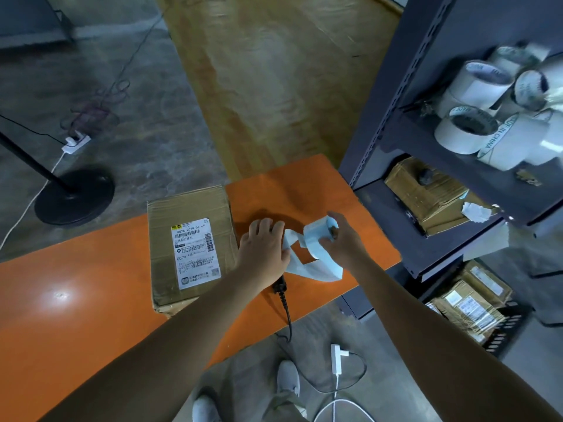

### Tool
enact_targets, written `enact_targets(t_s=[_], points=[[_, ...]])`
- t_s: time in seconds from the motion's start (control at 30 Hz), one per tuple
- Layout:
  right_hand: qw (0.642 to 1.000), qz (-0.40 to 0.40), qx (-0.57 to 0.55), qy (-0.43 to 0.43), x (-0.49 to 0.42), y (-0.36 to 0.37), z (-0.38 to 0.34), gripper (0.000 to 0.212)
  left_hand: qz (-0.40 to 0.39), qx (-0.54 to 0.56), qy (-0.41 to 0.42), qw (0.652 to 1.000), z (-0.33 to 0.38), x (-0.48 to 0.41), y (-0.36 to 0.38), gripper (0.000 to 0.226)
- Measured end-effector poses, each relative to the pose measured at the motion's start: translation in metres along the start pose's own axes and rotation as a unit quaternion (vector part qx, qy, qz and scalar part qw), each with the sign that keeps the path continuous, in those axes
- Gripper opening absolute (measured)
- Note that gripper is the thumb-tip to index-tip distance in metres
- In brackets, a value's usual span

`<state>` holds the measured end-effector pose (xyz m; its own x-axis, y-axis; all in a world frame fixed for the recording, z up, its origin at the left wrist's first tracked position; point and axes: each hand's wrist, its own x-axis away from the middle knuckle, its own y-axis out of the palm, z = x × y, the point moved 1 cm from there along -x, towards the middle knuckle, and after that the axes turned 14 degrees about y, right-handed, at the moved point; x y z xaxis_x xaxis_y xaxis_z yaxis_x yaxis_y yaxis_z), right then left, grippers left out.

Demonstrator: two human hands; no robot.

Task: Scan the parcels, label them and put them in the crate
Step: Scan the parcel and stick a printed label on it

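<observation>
Head view: the right hand curls its fingers round a pale blue paper label roll. The left hand, fingers mostly stretched, pinches the roll's loose strip beside its thumb. Just left of those fingers a brown cardboard parcel lies flat on the orange table. A black plastic crate holding parcels sits well right of the right fingers.

The parcel lies on the bench, left of centre. The label roll is to its right, above the bench. The scanner lies between them at the near edge, its cable hanging over. A rack stands right of the bench, and a crate with parcels in it sits at its foot.
</observation>
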<state>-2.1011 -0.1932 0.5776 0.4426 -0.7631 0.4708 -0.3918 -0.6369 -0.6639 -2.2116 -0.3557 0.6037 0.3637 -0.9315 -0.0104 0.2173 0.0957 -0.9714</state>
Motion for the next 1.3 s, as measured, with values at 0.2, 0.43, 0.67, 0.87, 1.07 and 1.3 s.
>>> enact_targets(t_s=[0.2, 0.43, 0.67, 0.87, 1.07, 1.3], points=[[0.996, -0.038, -0.071, -0.042, 0.006, -0.022, -0.011, 0.073, -0.023, 0.167, -0.077, 0.983, 0.005, -0.013, -0.014, 0.042], [0.976, -0.129, -0.165, -0.061, 0.021, -0.031, -0.027, 0.083, 0.043, 0.543, -0.197, 0.815, 0.010, -0.031, -0.036, 0.064], [0.970, -0.159, -0.154, -0.097, 0.036, -0.037, -0.045, 0.089, 0.101, 0.559, -0.157, 0.808, 0.005, -0.032, -0.046, 0.076], [0.974, -0.115, -0.165, -0.108, 0.044, -0.042, -0.066, 0.052, 0.116, 0.481, -0.103, 0.863, -0.005, -0.026, -0.055, 0.084], [0.981, -0.060, -0.145, -0.114, 0.048, -0.042, -0.079, 0.021, 0.130, 0.409, -0.043, 0.902, -0.014, -0.017, -0.062, 0.077], [0.988, -0.019, -0.075, -0.136, 0.060, -0.048, -0.088, 0.014, 0.147, 0.384, -0.040, 0.911, -0.011, -0.012, -0.064, 0.076]])
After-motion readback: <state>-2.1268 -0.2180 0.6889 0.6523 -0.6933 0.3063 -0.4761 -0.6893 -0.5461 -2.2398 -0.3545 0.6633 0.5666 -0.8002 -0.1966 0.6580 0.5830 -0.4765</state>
